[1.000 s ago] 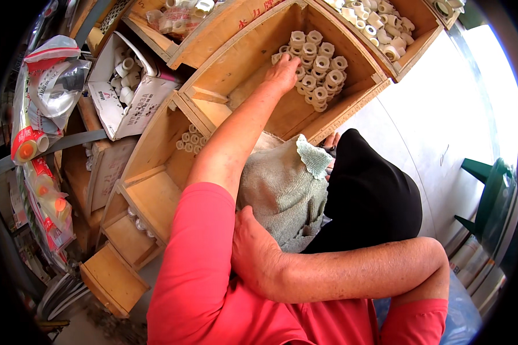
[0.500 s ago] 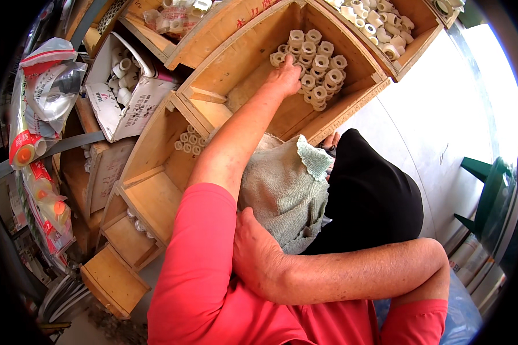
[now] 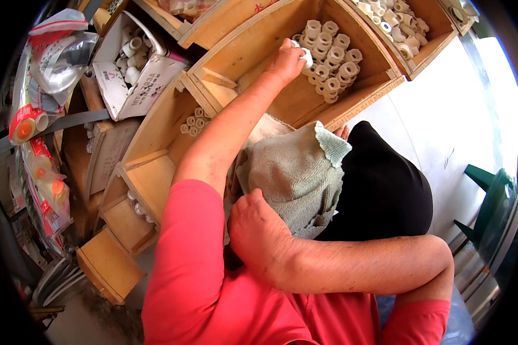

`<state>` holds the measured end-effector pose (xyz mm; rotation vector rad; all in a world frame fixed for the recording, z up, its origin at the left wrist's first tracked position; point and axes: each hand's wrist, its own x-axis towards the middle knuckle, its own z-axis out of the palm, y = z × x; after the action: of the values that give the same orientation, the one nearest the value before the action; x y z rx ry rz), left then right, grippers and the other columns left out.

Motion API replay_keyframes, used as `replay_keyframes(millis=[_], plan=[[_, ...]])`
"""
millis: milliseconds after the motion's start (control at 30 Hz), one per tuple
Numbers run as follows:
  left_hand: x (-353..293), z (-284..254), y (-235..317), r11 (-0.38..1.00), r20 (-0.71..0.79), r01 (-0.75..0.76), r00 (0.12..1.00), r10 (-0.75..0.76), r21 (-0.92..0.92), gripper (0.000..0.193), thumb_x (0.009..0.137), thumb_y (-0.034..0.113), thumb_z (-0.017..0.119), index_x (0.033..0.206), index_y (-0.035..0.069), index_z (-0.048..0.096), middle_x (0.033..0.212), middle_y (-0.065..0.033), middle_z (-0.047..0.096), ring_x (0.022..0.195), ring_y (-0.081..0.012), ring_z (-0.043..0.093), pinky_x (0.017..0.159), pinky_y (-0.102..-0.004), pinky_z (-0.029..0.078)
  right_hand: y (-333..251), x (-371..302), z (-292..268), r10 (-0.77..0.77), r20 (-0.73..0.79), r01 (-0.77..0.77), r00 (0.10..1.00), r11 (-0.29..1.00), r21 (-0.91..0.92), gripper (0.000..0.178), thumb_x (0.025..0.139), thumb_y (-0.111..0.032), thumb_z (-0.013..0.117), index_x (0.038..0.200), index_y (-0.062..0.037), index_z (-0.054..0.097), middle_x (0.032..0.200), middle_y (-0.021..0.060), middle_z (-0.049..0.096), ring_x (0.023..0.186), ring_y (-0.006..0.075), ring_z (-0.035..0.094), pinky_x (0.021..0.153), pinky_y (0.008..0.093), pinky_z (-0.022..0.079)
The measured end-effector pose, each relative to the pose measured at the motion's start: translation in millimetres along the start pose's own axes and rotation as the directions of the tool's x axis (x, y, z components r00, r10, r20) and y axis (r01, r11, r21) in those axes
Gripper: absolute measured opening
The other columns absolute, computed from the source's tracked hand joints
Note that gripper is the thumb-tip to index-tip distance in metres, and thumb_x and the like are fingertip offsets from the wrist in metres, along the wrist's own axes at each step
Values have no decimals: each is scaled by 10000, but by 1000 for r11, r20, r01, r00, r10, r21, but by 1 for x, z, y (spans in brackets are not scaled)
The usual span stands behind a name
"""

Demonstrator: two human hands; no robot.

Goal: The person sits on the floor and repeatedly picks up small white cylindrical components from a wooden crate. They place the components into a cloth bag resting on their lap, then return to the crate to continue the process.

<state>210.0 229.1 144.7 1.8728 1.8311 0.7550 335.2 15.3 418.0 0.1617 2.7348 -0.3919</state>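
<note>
My left hand (image 3: 285, 62) is closed round a white pipe fitting (image 3: 306, 57), at the left edge of the stacked fittings. Those white, hex-collared pipe fittings (image 3: 335, 54) stand packed in several rows against the right side of a large wooden bin (image 3: 293, 112). In front of my body, my right hand (image 3: 258, 233) is curled closed beside a grey-green cloth (image 3: 293, 172) draped over my lap. Its fingertips are turned away, so whatever they grip is hidden.
Another wooden bin (image 3: 400, 54) at the top right holds white elbows and sleeves. More white fittings fill a carton (image 3: 124, 86) on the left. Smaller wooden trays (image 3: 151, 178) step down below it. Plastic bags (image 3: 54, 69) hang at far left; green stool legs (image 3: 480, 178) stand right.
My left hand has drawn back slightly from the stack and now has a white pipe fitting in its grip. My right hand has shifted a little up and left; the whole view has tilted slightly.
</note>
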Motion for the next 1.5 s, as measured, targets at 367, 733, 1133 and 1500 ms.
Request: replay_keyframes(millis=[367,733,1133,1500], plan=[[-167,-177,-33,894,-232,103,947,-222,-435,179,818,29,697,972,-45,643,1026,-60,587,860,-102,587,763,-220,489,5,20,3,-92,145,87,985,995,39,338,753,-251,630,1030,-59,667,977,37,610,965,189,513,811,342,378],[-314,-198,-99,778,-238,386,801,-549,-496,120,820,25,694,922,-12,643,905,2,557,746,-71,558,686,-214,472,6,34,16,-87,28,88,996,996,-21,200,792,-179,586,932,-75,683,923,34,620,943,183,547,773,296,415],[-354,-97,-166,468,-66,883,470,-880,47,221,733,212,697,869,39,712,878,-176,681,826,-294,663,760,-358,511,10,38,8,-74,94,74,993,997,1,156,807,-135,533,902,-52,625,914,56,620,946,203,566,828,308,456],[-373,-63,-188,460,131,887,451,-883,45,246,814,250,614,932,57,711,928,-179,680,844,-309,660,773,-367,502,6,40,23,-66,71,68,995,997,-39,223,771,-198,600,932,-83,700,918,17,626,909,169,522,739,294,387]])
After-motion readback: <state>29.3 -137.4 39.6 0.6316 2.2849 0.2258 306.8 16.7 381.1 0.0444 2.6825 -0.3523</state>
